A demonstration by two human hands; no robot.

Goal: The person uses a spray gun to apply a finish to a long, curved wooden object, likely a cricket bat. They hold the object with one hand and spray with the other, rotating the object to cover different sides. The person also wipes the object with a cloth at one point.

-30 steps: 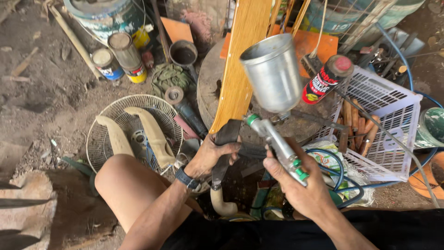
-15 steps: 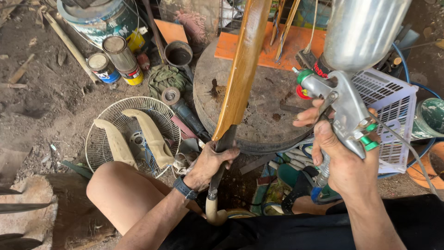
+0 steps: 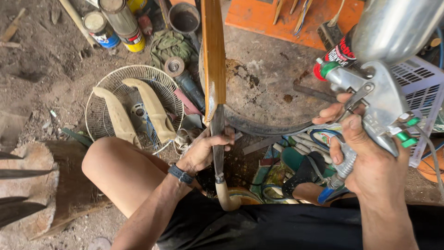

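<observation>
My left hand [image 3: 203, 150] grips the dark blade just above the pale curved handle of a long knife whose upper part sits in a glossy brown wooden sheath [image 3: 213, 55], held upright. My right hand [image 3: 370, 157] holds a metal spray gun [image 3: 377, 99] with a silver cup [image 3: 393, 25] on top and green knobs at the back, fingers by the trigger. The gun's nozzle points left toward the sheath, a short gap away. A blue hose fitting hangs below the gun's grip.
A round grey work surface [image 3: 273, 88] lies behind the sheath. A fan guard [image 3: 104, 88] holding two pale carved handles lies on the dirt at left. Paint cans [image 3: 120, 21] stand at the top, a white plastic basket [image 3: 425, 88] at right, an orange board [image 3: 286, 21] beyond.
My right hand has raised the spray gun and drawn it nearer the camera on the right. The sheathed knife now stands more upright. The view has moved in closer.
</observation>
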